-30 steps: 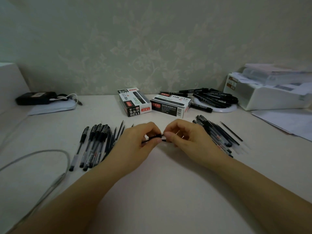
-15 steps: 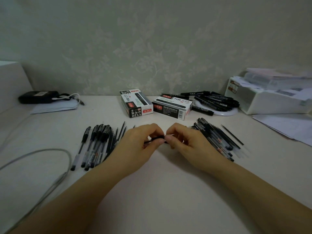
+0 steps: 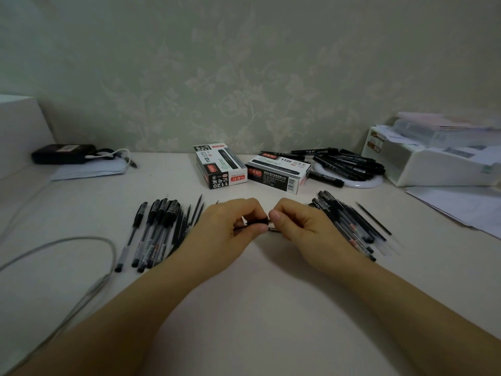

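Pinch grip of left hand (image 3: pixel 222 230) and right hand (image 3: pixel 305 229) on, seemingly, a black pen (image 3: pixel 259 221), over table (image 3: pixel 257 283) gap between pen piles (image 3: pixel 157 232).

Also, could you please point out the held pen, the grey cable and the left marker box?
held pen (image 3: pixel 257 220), head view, black middle section.
grey cable (image 3: pixel 86 237), head view, loop top.
left marker box (image 3: pixel 221 165), head view, top face.
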A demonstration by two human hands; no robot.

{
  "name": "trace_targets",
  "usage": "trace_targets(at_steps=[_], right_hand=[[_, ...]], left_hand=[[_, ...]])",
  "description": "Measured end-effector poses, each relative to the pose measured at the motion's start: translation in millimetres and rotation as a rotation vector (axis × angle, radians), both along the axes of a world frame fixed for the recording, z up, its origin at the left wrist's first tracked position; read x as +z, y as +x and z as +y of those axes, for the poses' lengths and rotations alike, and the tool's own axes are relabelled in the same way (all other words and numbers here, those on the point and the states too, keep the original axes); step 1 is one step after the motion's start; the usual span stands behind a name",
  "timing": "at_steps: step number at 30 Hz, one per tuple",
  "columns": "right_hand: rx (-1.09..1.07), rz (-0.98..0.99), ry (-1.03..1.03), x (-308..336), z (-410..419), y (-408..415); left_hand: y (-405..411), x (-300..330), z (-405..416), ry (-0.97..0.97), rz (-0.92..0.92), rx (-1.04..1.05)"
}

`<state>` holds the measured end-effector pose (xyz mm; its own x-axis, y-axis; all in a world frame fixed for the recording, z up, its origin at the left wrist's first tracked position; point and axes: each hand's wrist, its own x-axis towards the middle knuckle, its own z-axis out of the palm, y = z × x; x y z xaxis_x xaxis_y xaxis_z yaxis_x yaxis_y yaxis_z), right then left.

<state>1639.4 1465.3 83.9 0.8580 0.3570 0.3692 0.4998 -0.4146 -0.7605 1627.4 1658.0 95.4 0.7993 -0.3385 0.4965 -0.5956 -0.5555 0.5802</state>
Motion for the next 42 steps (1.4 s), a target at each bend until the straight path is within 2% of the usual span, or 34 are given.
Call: trace_targets(at_steps=[3,6,9,12,15,19,25,30,42], right_hand=[[-0.029,0.013,0.057,-2,5,0],[-0.146,-0.067,0.103,-4,5,5],[-0.298,-0.265,-0.170,-6,-1,12],[-0.290,-0.227,-0.417,-14,-3,15],[-0.267,-0.218,-0.485,-15,0,14],[-0.229,-0.239,-0.455,-12,2,12],[-0.250,-0.163,-0.196,-5,-3,12],[-0.161,-0.127,-0.159,-5,-1,8],[-0.124,-0.031,-0.008,-4,-3,7]], left_hand=[[0,-1,-1,-0.023,-0.008,0.033],[1,-5,-2,-0.034,-0.021,0.090],[4,-7,2,-0.035,0.029,0.147],[6,-6,4,-0.002,0.032,0.157],[4,-5,3,0.027,0.048,0.147],[4,-7,5,0.089,0.082,0.130],[5,-7,7,0.180,0.099,0.116],[3,-6,6,0.187,0.078,0.082],[4,-3,7,0.150,0.061,0.103]])
